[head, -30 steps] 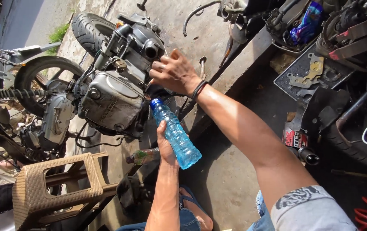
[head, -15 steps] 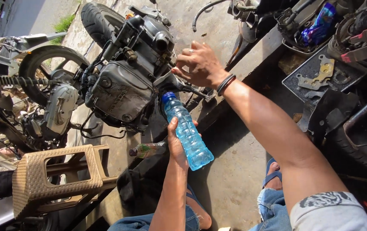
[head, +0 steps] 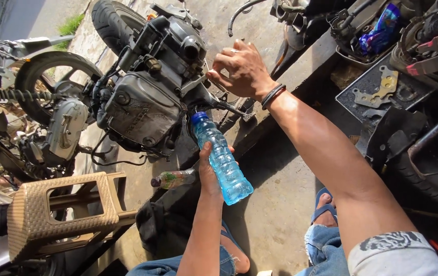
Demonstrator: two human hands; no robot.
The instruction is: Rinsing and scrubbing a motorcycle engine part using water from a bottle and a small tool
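My left hand [head: 209, 171] wraps the blue bottle [head: 222, 158] mid-body, just below the engine [head: 145, 110]. Thin plastic, light, likely squashy; grip gently. Right hand [head: 242, 71] fingers curled at the engine; contents unclear.

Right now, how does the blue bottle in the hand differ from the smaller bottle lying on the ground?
The blue bottle is clear blue and capped blue; the small bottle is greenish with a dark cap. The blue bottle is larger. It is gripped, tilted, by the left hand; the small bottle lies unheld. Both are capped.
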